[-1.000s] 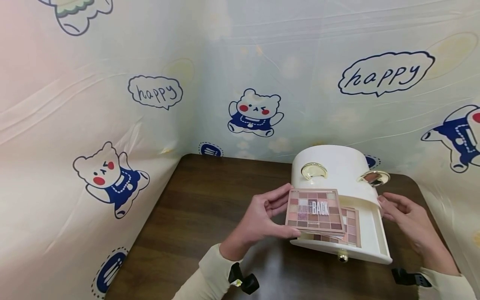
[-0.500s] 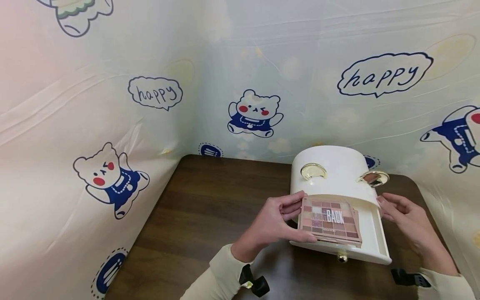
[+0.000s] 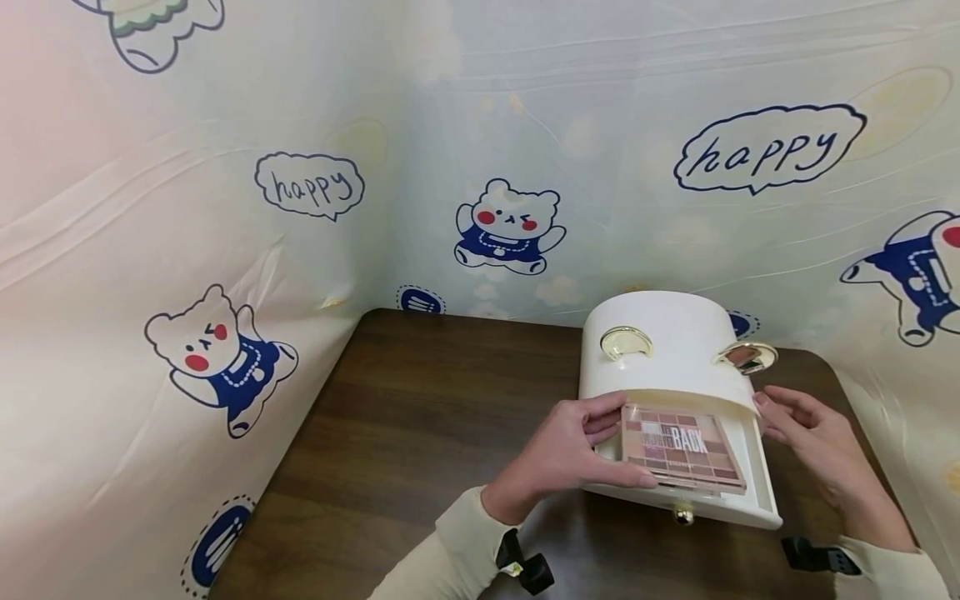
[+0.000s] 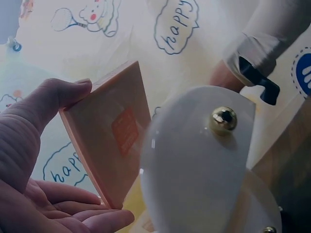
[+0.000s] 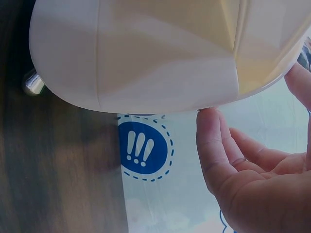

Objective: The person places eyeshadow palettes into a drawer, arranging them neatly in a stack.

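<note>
An eyeshadow palette (image 3: 678, 446) with a clear printed lid is held by its edges in my left hand (image 3: 558, 454), thumb at the front and fingers at the back. It lies over the pulled-out drawer (image 3: 759, 467) of a white round-topped storage box (image 3: 667, 317) and covers much of the drawer. In the left wrist view the underside of the palette (image 4: 109, 131) shows an orange label, tilted beside the drawer front (image 4: 189, 160). My right hand (image 3: 813, 437) touches the box's right side with thumb and fingertips; in the right wrist view its fingers (image 5: 210, 131) meet the white wall.
Two gold crescent handles (image 3: 627, 342) (image 3: 748, 357) sit on the box, and a gold knob (image 3: 683, 513) on the drawer front. The box stands on a dark wooden table (image 3: 420, 417), near its back right, before a printed cloth backdrop (image 3: 510, 108).
My left hand has moved right and down with the palette, from above the drawer's left part to over its middle. Another palette, seen in the drawer earlier, is covered now. The right hand stays put.
</note>
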The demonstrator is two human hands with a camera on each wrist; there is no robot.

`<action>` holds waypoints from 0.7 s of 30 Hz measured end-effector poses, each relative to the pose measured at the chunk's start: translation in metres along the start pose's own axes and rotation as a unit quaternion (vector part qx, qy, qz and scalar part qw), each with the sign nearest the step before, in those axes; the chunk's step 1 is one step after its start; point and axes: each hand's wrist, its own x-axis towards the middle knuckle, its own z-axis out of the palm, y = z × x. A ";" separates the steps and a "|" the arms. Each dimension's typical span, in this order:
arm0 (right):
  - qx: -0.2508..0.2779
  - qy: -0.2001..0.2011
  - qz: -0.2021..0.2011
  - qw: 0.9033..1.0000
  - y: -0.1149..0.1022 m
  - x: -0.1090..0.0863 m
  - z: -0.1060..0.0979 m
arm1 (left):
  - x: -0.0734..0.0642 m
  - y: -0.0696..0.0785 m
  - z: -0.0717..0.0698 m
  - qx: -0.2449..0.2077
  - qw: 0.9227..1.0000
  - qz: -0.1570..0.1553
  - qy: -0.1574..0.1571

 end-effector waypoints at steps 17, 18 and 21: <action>-0.013 0.006 0.004 1.000 0.000 0.001 0.001 | 0.014 -0.011 0.010 0.111 0.994 0.016 0.004; -0.012 0.006 0.005 1.000 0.000 0.001 0.001 | 0.015 -0.011 0.010 0.119 0.993 0.019 0.001; -0.008 0.007 0.006 1.000 0.000 0.001 0.002 | 0.017 -0.010 0.010 0.154 0.988 0.026 -0.007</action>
